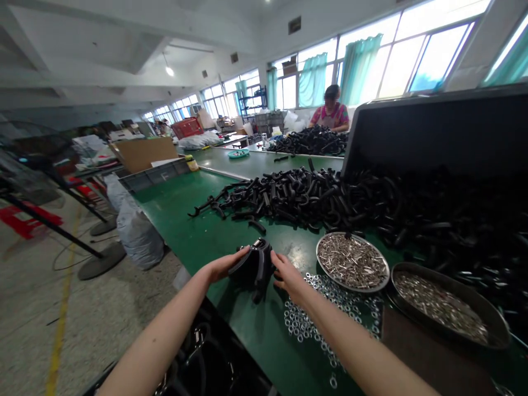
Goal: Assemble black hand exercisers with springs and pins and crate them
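Observation:
Several black curved plastic parts [260, 267] stand bunched on the green table top [214, 237], with a shiny metal bit at their upper end. My left hand [229, 263] grips this bunch from the left, thumb and fingers partly hidden behind it. From the other side my right hand [287, 276] closes its bent fingers against the right edge of the bunch. Just right of that hand lie scattered metal nuts or rings [303, 319]. Beyond them sits a round tray [386, 269] full of small metal pins.
A large pile of black curved parts [289, 192] spreads across the table's back and right, beside a tipped dark bin [433, 132]. A second pan [501, 335] holds metal pieces. Black parts fill a container [198, 363] below the front edge. A co-worker [330, 113] sits opposite.

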Tool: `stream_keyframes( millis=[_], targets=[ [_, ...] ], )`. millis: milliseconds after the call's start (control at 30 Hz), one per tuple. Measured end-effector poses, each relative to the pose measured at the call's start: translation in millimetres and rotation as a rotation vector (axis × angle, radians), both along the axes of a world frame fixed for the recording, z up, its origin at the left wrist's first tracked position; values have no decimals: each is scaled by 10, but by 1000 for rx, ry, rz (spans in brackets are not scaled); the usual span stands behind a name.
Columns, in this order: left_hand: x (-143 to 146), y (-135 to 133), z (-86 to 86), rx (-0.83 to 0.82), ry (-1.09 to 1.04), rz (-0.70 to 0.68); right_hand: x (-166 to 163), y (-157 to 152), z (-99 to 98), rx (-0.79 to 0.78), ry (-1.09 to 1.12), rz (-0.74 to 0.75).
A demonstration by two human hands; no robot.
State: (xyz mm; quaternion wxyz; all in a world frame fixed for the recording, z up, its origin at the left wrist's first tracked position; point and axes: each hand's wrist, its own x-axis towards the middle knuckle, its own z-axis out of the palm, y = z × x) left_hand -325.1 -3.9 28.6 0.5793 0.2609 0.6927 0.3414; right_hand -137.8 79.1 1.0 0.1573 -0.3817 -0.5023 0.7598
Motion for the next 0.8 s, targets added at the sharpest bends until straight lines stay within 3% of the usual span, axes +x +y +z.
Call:
stream_keyframes(
  millis=[333, 433, 500, 567, 633, 733, 800],
  targets=[
    [124, -13, -27, 33, 70, 43, -68, -111, 34, -63, 79, 47],
    [75, -46, 40, 42, 123, 1, -41, -122, 33, -27, 33, 42],
    [69, -56, 142, 39, 268, -80, 50, -152, 57, 9, 9, 30],
    [118, -44, 262, 24, 571, -213, 255, -202, 111, 102, -2, 24],
    [223, -17, 367, -11, 947, -337, 599, -259, 178, 308, -17, 43],
    [439, -1, 465, -91, 1333, -338, 1382, -312, 213, 693, -146, 77],
    [591, -37, 508, -98, 1497, -282, 2052, -321, 137, 902, -366, -10]
  ],
)
